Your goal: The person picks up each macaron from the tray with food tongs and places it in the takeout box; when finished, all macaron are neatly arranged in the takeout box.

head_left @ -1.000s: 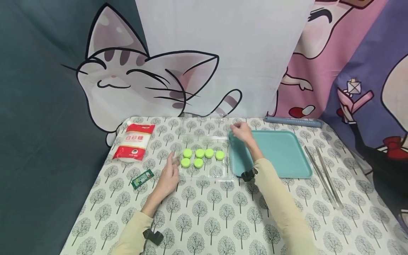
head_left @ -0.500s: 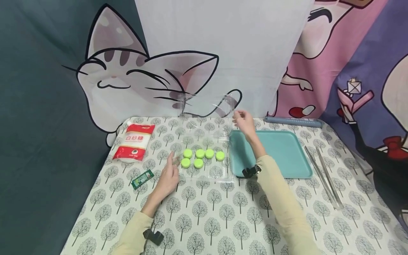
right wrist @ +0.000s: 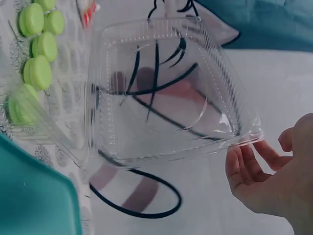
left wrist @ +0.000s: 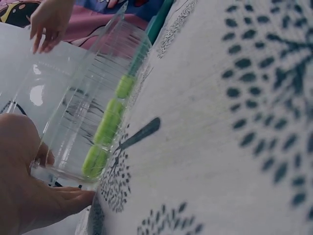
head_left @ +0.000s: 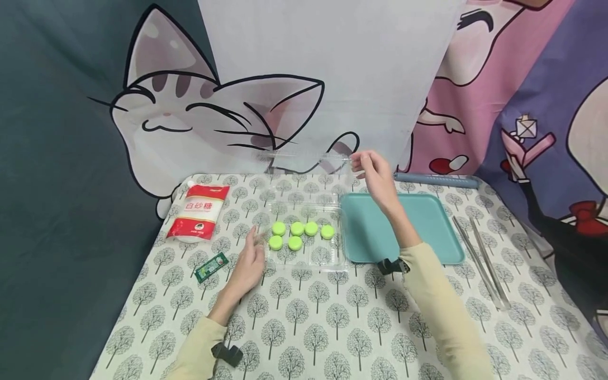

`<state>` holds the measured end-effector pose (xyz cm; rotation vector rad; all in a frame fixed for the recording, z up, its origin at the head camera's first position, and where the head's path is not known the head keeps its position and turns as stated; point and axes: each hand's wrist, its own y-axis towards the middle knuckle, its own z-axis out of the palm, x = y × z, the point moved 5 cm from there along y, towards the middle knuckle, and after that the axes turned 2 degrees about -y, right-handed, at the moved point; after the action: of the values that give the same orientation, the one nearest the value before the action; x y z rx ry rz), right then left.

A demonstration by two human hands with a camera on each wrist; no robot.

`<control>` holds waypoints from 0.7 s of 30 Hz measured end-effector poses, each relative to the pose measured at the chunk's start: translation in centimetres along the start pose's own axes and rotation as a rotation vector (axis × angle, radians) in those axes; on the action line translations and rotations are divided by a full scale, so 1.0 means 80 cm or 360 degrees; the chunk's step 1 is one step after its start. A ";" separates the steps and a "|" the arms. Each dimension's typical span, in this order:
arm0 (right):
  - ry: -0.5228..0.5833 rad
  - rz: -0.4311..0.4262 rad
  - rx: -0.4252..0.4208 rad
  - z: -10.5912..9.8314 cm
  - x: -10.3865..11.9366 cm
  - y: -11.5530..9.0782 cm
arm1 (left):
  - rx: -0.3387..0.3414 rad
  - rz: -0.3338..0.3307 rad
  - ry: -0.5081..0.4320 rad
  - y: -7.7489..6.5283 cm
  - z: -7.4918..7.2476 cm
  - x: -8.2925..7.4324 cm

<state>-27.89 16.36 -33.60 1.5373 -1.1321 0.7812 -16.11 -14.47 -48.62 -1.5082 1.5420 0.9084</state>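
A clear plastic box lies with its base (head_left: 328,257) on the table and its hinged lid (right wrist: 166,142) raised at the back. Several green macarons (head_left: 295,243) sit in the base, mostly toward the left. My left hand (head_left: 248,266) grips the base's left edge; in the left wrist view its thumb and finger lie on either side of the plastic rim. At the lid's raised right corner is my right hand (head_left: 377,179). The right wrist view shows its bent fingertips (right wrist: 238,155) touching that corner, with the thumb apart from the plastic.
Just right of the box lies a teal tray (head_left: 427,224), with metal tongs (head_left: 486,266) beyond it. A blue-grey rolled item (head_left: 437,180) lies at the back edge. A red-and-white sugar bag (head_left: 198,212) and a small green packet (head_left: 211,267) are on the left.
The lid has swung up from lying back, its free edge now nearer the head camera. My right hand has risen with it and moved slightly right. My left hand keeps its place.
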 end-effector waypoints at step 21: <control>-0.0564 -0.0433 0.0372 -0.002 0.047 -0.144 | 0.0125 -0.0037 0.0023 -0.023 -0.067 -0.029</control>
<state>-15.79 15.83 -34.27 2.0359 -1.0762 0.4785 -14.57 -18.34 -44.13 -1.4768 1.5492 0.8160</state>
